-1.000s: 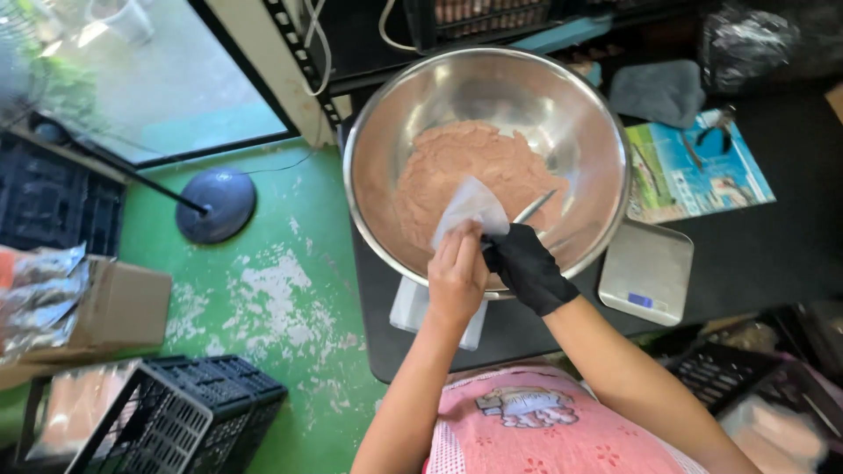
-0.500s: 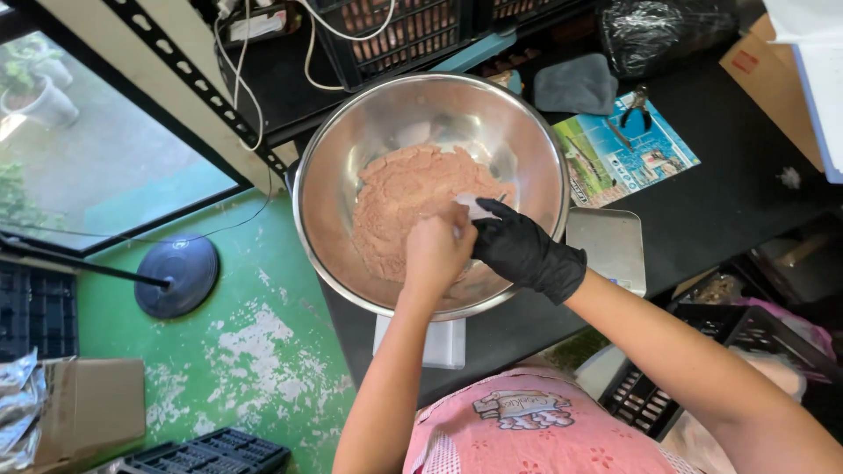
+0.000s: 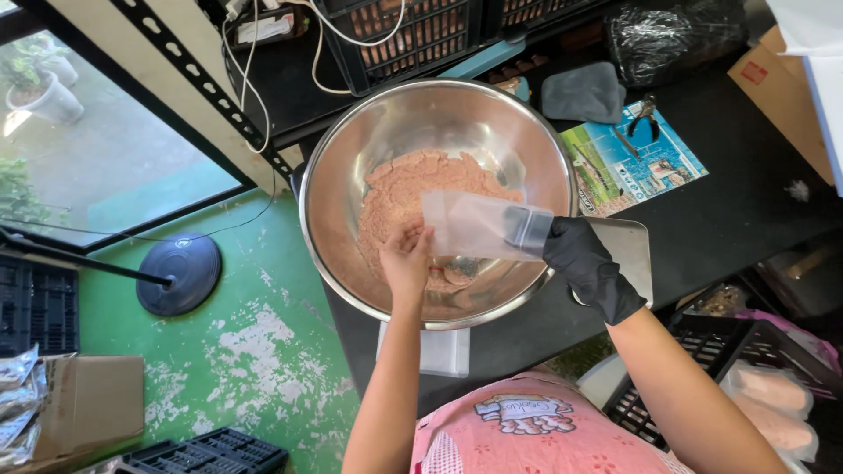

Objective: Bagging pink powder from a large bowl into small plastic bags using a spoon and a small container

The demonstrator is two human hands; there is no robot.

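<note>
**Two hands over a bowl of pink mince**

Two hands meet above a large steel bowl (image 3: 351, 149) that stands on a dark table (image 3: 746, 211). Right hand (image 3: 584, 263), in a black glove, is closed on one end of a clear plastic bag (image 3: 479, 226), which lies nearly level over the bowl. Left hand (image 3: 406, 262), bare, is at the other end of the bag, fingers curled in a loose pinch; whether it grips the bag or something under it cannot be told. Pink mince (image 3: 404, 189) covers the bowl's floor. A spoon (image 3: 457, 266) lies in the bowl under the bag. Behind the bowl are a grey cloth (image 3: 580, 92), a printed leaflet (image 3: 632, 158) and black crates (image 3: 404, 31). A round black base (image 3: 180, 274) rests on the green floor (image 3: 263, 369).
</note>
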